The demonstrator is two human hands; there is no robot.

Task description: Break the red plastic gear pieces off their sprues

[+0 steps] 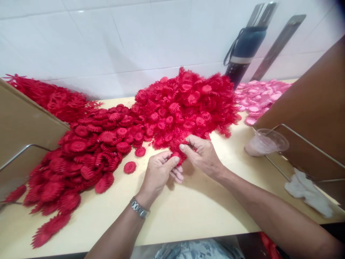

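Note:
Between my two hands, above the table, is a small red fringed flower piece (182, 157). My left hand (161, 169), with a metal watch at the wrist, pinches its lower left side between thumb and fingers. From the upper right, my right hand (201, 153) pinches the same piece; its fingertips are partly hidden behind it. Just beyond the hands rises a big heap of fringed red flowers (185, 104). Left of my left hand lies a pile of flatter red discs with cut edges (81, 158), and a single red disc (129, 167) rests apart on the table.
Cardboard dividers stand at the left (27, 126) and right (309, 104), with metal bookends. Pink discs (264, 95), a dark blue bottle (246, 50) and a metal strip (280, 46) are at the back right. A plastic cup (265, 142) and white tissue (308, 190) lie nearer.

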